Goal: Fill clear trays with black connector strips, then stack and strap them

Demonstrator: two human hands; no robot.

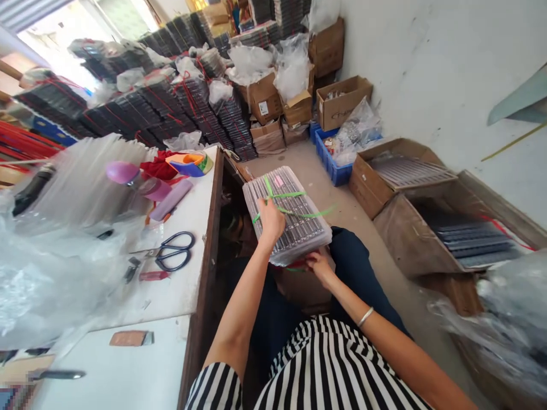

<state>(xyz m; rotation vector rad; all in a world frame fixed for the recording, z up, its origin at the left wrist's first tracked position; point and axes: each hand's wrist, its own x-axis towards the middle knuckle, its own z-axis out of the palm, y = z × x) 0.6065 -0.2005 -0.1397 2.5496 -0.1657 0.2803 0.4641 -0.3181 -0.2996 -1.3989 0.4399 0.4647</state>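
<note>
A bundle of clear plastic trays (299, 228) filled with rows of slim dark, metallic-looking pieces rests tilted over my lap. Bright green strap (288, 195) crosses its top, and one loose end trails off to the right. A small pink label shows near the far edge. My left hand (272, 219) is closed on the strap where it crosses, on top of the bundle. At the near lower edge, my right hand (321, 267) grips the bundle with its fingers partly under it. Something red and green shows beside those fingers, too small to name.
Left of me, a white worktable (188, 290) carries scissors (175, 250), a purple bottle and plastic sheeting. On the right stand cardboard boxes (397, 171) holding trays. A blue crate (337, 168) sits ahead on the floor. Tied tray stacks (158, 102) line the back.
</note>
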